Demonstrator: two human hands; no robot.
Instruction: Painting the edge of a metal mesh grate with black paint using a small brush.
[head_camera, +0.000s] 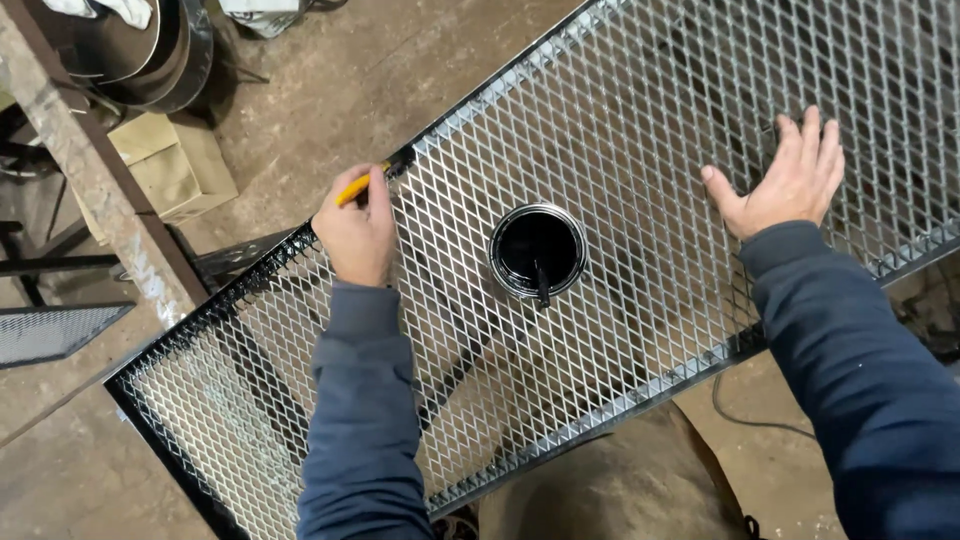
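A large metal mesh panel (640, 120) with a black frame lies flat before me. My left hand (357, 232) grips a yellow-handled paintbrush (372, 176) whose dark bristles touch the panel's far frame edge. My right hand (790, 180) rests open and flat on the mesh to the right, fingers spread. Between the hands an open can of black paint (537, 250) sits on the mesh. Both arms wear dark blue sleeves.
A rusty steel beam (95, 170) runs diagonally at the left, beside a cardboard box (170, 165) on the concrete floor. A smaller mesh piece (50, 330) lies at the left edge. Dark round metal parts (150, 50) sit top left. A cable (750, 420) trails below the panel.
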